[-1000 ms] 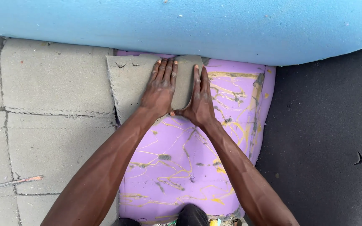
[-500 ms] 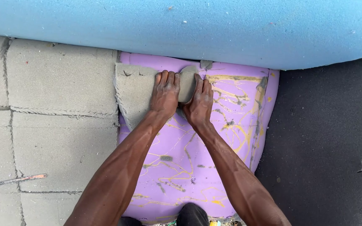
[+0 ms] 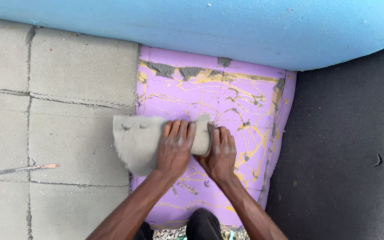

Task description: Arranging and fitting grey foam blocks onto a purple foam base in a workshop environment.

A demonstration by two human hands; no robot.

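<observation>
Both hands rest on a grey slab of wet clay-like material (image 3: 156, 140), which lies across the left edge of a purple mat (image 3: 227, 106) streaked with yellow and grey. The slab's long axis runs 9-to-3 o'clock; its wider, ragged end hangs off the mat at 9 o'clock over the grey paving blocks (image 3: 67, 71), and its narrower end sits toward 3 o'clock.

The left hand (image 3: 176, 149) lies palm-down on the slab's middle, fingers (image 3: 179, 130) together and pointing to 12 o'clock. The right hand (image 3: 221, 153) cups the slab's 3 o'clock end, fingers curled against it; whether they wrap under the edge cannot be told. The hands are just beside each other, left nearer the slab's bulk.

At 12 o'clock a blue foam sheet (image 3: 223, 26) overlaps the mat's far edge. Grey smears (image 3: 178, 71) mark the mat just below it. Dark ground (image 3: 347, 155) lies at 3 o'clock. A thin rusty rod (image 3: 18, 169) lies on the blocks at 9 o'clock, well apart.
</observation>
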